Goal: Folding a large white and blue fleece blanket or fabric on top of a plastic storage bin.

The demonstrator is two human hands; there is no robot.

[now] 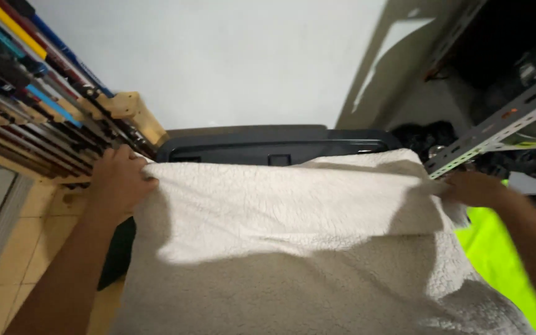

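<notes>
Two hands stretch a cream fleecy blanket [293,248] flat, folded edge up.

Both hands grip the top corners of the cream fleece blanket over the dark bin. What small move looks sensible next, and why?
Probably bring the two hands together to fold it in half. The left hand and right hand each pinch an upper corner of the cream fleece blanket, which is stretched flat and wide in front of the dark plastic bin.

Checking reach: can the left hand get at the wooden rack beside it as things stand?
Probably yes, once it lets go. The left hand grips the white blanket at its corner, right next to the wooden rack, and nothing stands between them. The right hand holds the other corner.
</notes>
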